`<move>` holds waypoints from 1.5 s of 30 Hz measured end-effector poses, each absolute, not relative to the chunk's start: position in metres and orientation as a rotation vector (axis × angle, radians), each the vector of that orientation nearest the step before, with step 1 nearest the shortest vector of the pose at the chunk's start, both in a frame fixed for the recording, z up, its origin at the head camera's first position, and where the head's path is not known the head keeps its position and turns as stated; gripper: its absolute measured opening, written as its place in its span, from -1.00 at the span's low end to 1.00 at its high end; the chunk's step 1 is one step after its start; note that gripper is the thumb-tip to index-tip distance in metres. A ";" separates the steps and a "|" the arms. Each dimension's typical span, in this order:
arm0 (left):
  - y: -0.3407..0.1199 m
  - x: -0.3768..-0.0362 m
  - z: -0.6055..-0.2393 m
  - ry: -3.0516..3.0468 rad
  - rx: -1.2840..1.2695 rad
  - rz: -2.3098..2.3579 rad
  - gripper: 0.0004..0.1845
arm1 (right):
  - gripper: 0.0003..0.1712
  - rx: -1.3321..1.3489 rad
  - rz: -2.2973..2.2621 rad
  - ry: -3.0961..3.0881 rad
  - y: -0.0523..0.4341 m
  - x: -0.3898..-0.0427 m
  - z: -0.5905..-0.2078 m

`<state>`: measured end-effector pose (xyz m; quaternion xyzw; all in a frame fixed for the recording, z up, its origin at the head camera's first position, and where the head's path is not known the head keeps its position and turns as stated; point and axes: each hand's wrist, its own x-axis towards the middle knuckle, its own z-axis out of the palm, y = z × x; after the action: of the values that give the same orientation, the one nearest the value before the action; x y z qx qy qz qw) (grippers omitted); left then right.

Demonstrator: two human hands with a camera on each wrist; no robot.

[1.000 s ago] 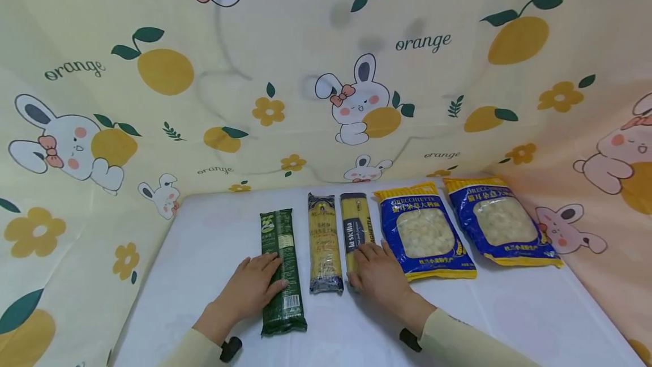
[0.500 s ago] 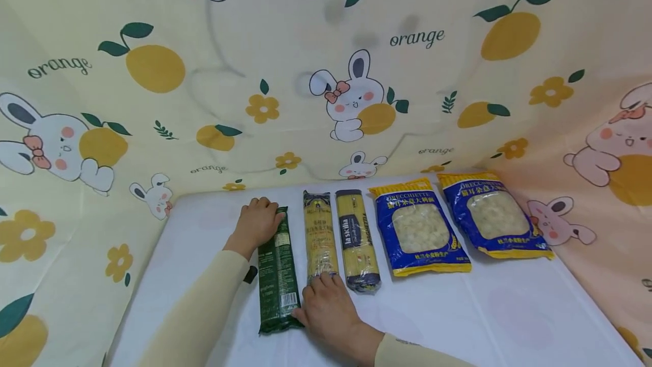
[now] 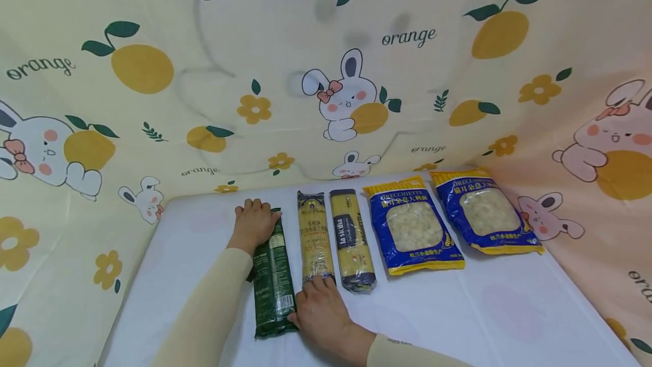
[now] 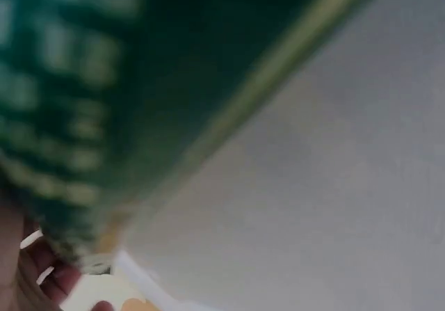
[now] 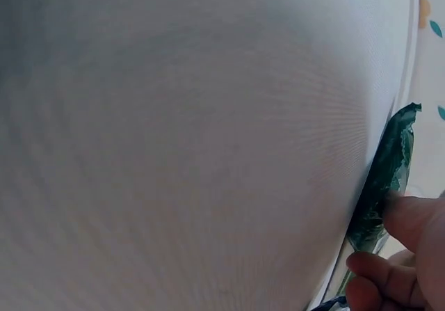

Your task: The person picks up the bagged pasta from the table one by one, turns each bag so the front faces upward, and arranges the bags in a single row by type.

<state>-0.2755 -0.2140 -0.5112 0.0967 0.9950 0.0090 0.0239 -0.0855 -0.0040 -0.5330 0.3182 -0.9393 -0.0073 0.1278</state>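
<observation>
A long green pasta pack (image 3: 275, 282) lies on the white table. My left hand (image 3: 253, 222) grips its far end, fingers bent over the top and thumb at the right edge; the left wrist view shows the pack blurred and close. My right hand (image 3: 322, 315) is spread at the near end, its thumb touching the green pack's lower right corner. Its fingers rest at the near end of a gold spaghetti pack (image 3: 314, 237), covering that end. In the right wrist view the thumb (image 5: 410, 217) lies against the green wrapper (image 5: 389, 168).
To the right lie a yellow spaghetti pack (image 3: 351, 242) with a dark label and two blue orecchiette bags (image 3: 415, 225), side by side. A patterned cloth (image 3: 275, 72) hangs behind the white table (image 3: 458, 321).
My left hand has moved from the green pack's middle up to its far end. The right hand has left the yellow spaghetti pack and come down-left between the green and gold packs.
</observation>
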 end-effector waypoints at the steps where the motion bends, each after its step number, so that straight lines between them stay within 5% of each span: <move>1: -0.215 -0.275 -0.512 3.094 0.303 0.021 -0.39 | -0.49 0.934 -0.009 -2.734 -0.004 -0.085 -0.533; 15: -0.230 -0.260 -0.473 3.528 0.641 0.248 -0.60 | -0.48 0.893 0.048 -2.672 0.001 -0.084 -0.530; 30: -0.204 -0.230 -0.420 3.884 1.621 0.632 -0.55 | -0.41 0.751 0.331 -2.756 0.000 -0.092 -0.529; 45: -0.191 -0.203 -0.392 3.883 1.063 0.462 -0.75 | -0.67 0.774 0.492 -2.570 0.006 -0.084 -0.515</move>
<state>-0.2027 -0.1913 -0.3920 0.2357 0.8606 0.1023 -0.4398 -0.0840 0.0056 -0.5148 0.2776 -0.9219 0.1764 0.2049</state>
